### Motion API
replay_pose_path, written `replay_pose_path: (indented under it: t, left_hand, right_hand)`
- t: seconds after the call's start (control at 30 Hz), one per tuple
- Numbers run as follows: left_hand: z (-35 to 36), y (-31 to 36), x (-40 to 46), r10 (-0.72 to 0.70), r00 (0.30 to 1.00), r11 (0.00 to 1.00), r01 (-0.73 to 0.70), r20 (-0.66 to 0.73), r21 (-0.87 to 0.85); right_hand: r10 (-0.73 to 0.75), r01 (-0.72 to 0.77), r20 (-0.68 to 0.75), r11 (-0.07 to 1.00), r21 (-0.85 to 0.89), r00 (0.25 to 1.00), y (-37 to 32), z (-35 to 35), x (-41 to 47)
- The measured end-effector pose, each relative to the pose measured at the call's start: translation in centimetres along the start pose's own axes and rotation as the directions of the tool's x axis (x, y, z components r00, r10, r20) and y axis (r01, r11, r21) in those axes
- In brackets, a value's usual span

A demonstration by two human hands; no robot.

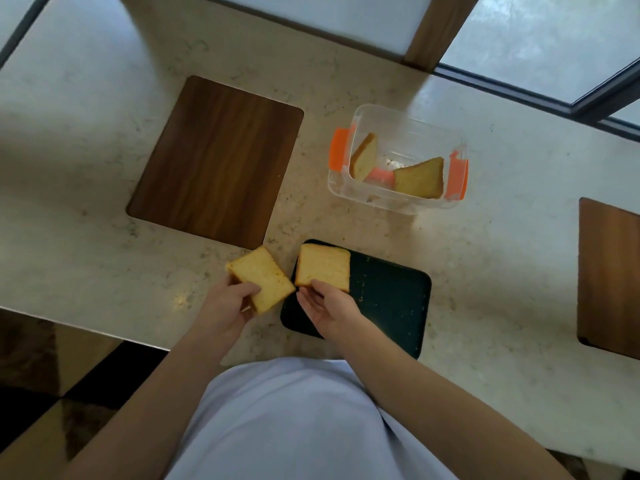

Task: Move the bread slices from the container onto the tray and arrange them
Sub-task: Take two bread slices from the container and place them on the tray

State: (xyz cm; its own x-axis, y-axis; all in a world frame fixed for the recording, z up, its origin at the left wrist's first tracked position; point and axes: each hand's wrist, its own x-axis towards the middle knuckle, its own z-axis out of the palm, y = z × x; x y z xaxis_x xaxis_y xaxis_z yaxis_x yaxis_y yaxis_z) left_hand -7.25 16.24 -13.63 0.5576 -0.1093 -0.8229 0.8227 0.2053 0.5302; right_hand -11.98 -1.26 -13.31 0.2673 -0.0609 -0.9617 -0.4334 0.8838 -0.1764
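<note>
Bread slices are being taken from the clear container (398, 161) and set on the dark tray (388, 299), which serves as the landmark; the placing and arranging step is judged to be in hand, roughly half done; one slice (322, 267) lies flat on the tray's far left corner, with the right hand (329, 306) resting at its near edge, fingers loosely spread and touching it rather than closed round it; a second slice (260, 278) is held tilted in the left hand (227, 306), just left of the tray and above the stone counter (104, 265), gripped at its near end between thumb and fingers; two more slices remain in the container beyond the tray, one (363, 156) leaning upright against the left wall, one (419, 177) lying slanted at the right; the next move is judged to call for the held slice being brought over the tray and laid beside the first, most of the tray being bare; no brand, label or legible writing can be made out; only pale crumbs or specks are seen on the tray
</note>
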Motion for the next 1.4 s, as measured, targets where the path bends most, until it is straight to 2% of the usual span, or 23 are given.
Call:
replay_pose_path:
  t: [0.23,0.4,0.8,1.0,1.13,1.2,1.3,1.4]
  left_hand:
    - [0.2,-0.1,0.2,-0.02,1.0,1.0,0.02,-0.018,0.0]
    - [0.1,-0.1,0.3,-0.026,1.0,1.0,0.026,-0.017,0.015]
    - [0.0,0.2,0.7,-0.026,0.999,1.0,0.026,0.038,-0.003]
    - [0.0,0.3,0.4,-0.024,0.999,1.0,0.024,0.049,-0.005]
    - [0.3,0.3,-0.1,-0.015,0.998,1.0,0.015,0.054,0.007]
    - [0.7,0.4,-0.3,0.006,0.998,1.0,-0.006,0.063,0.002]
    - [2.2,0.5,-0.8,0.029,0.991,0.99,-0.01,0.133,-0.14]
    - [4.6,0.3,-1.7,0.026,0.974,0.977,0.024,0.227,-0.214]
  right_hand:
    - [0.021,-0.022,0.019,0.999,0.043,1.0,0.1,-0.2,-0.2]
    - [0.081,-0.08,0.037,0.997,-0.024,0.996,0.4,0.7,-0.2]
    - [0.097,-0.092,0.035,0.987,-0.134,0.995,-0.5,-0.2,-0.5]
    - [0.021,-0.015,0.039,0.991,-0.136,0.999,-1.3,-1.3,-0.5]
    - [0.047,-0.029,0.058,0.959,-0.283,0.997,-2.1,-1.2,-0.4]
    - [0.054,-0.021,0.067,0.905,-0.425,0.996,-2.4,-1.7,-0.5]
    - [0.051,0.039,0.145,0.832,-0.553,0.988,-2.8,-2.7,-1.4]
    - [0.047,0.116,0.334,0.886,-0.45,0.941,-3.9,-3.2,-2.6]
